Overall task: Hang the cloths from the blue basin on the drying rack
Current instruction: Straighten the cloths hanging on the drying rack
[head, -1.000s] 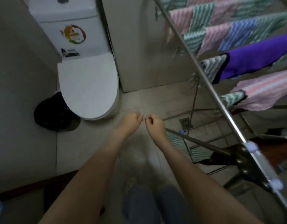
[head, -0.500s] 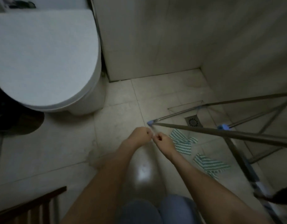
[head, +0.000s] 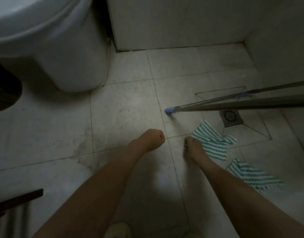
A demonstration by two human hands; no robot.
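"Cloths, where are they?"
"Two striped green-and-white ones lie on the tiled floor toward its right edge. One is beside the drain, below the drying rack. The second cloth is partly behind the right forearm."
"And the hands?"
"Left hand is a closed fist, with nothing visible in it. Right hand touches the first cloth's corner with bent fingers; too dim to tell whether it grips."
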